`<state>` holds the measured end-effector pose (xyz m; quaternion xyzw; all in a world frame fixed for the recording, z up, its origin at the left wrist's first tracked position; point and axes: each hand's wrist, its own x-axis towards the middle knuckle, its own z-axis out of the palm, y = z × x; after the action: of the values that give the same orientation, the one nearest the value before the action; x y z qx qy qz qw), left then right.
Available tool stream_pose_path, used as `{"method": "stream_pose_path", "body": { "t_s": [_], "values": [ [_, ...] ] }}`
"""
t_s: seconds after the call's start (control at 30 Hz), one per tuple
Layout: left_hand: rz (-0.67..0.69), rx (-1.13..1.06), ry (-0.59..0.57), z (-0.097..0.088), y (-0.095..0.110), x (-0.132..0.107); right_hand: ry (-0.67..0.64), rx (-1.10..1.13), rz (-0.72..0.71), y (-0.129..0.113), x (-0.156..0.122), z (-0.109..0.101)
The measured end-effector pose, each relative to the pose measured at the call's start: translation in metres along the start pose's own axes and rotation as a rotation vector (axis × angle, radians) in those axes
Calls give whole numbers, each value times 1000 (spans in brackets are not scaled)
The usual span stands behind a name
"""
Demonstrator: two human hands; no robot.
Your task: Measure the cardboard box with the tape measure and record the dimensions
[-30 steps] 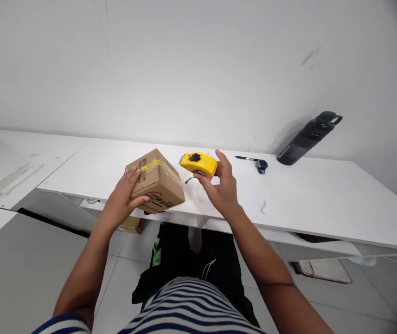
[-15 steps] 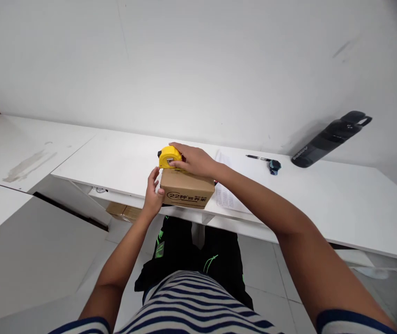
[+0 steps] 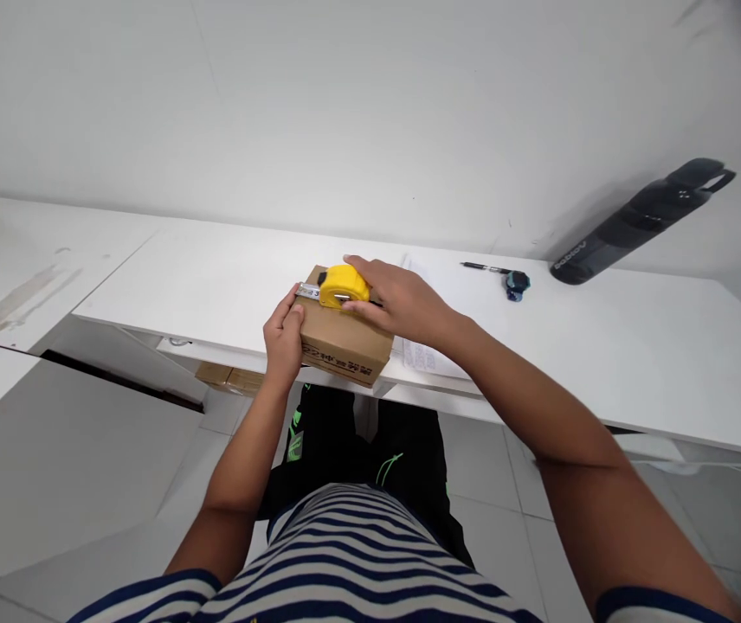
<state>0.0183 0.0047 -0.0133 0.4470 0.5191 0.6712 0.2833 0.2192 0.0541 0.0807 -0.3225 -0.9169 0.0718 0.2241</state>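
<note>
A small brown cardboard box (image 3: 344, 348) sits at the near edge of the white desk (image 3: 604, 346). On its top lies a yellow tape measure (image 3: 343, 285), and my right hand (image 3: 402, 301) is closed around it. A short length of the tape blade is drawn out to the left. My left hand (image 3: 284, 337) grips the box's left end, its thumb pinning the blade tip at the top edge.
A sheet of printed paper (image 3: 426, 355) lies under my right wrist. A pen (image 3: 484, 268) and a small dark watch (image 3: 516, 283) lie behind it. A black bottle (image 3: 643, 221) lies on its side against the wall. More cartons (image 3: 228, 378) sit under the desk.
The tape measure has slid right along the box top, drawing out a short stretch of blade. My left hand has moved up to hold the blade tip at the box's left edge.
</note>
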Motion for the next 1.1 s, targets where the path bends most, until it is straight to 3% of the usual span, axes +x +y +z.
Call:
{"method": "stream_pose_path", "body": {
  "t_s": [0.2, 0.3, 1.1],
  "values": [
    [32, 37, -26, 1, 0, 3, 102, 6, 180, 19, -79, -30],
    [52, 41, -26, 0, -5, 6, 129, -6, 225, 23, -99, -34],
    [47, 46, -18, -2, -12, 7, 170, -38, 245, 24, -105, -21]
  ]
}}
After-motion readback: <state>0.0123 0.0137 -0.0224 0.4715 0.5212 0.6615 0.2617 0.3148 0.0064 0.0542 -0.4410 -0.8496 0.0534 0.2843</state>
